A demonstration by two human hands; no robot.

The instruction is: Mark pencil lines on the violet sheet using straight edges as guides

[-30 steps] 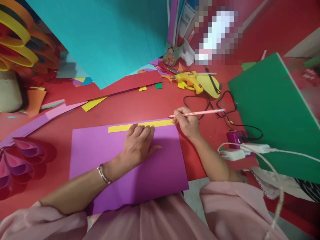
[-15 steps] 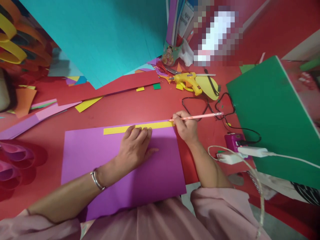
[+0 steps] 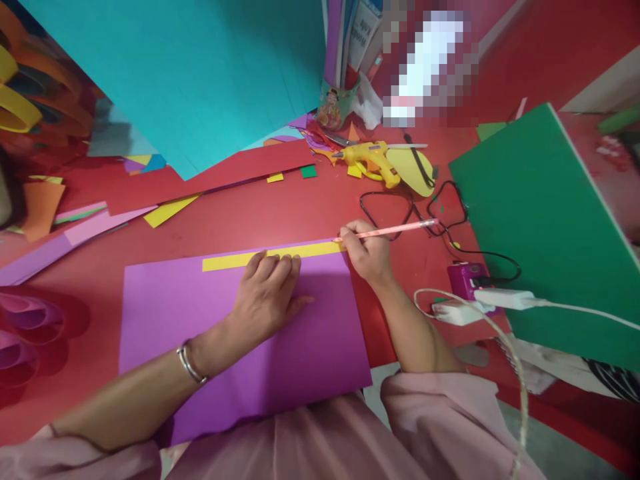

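Note:
A purple paper sheet (image 3: pixel 210 320) lies in front of me, with a narrow yellow strip (image 3: pixel 225 261) placed along its far edge. My left hand (image 3: pixel 267 293) presses its fingertips down on the strip's middle, thumb stretched out to the side over the sheet. Near the strip's right end, my right hand (image 3: pixel 369 253) is closed round a pink pencil (image 3: pixel 400 229). The pencil tip touches or nearly touches the narrow purple margin beyond the strip; any line there is too fine to make out.
A yellow glue gun (image 3: pixel 373 159) and its cable lie beyond my right hand. To the right are a green board (image 3: pixel 545 233) and plugs in a purple socket block (image 3: pixel 467 280). A large blue sheet (image 3: pixel 200 80), paper scraps and a pen cup (image 3: pixel 334 107) are at the back.
The pencil's rear end has tipped slightly upward, while its tip stays near the strip's right end. My left hand keeps its place on the strip. The whole view has shifted a little.

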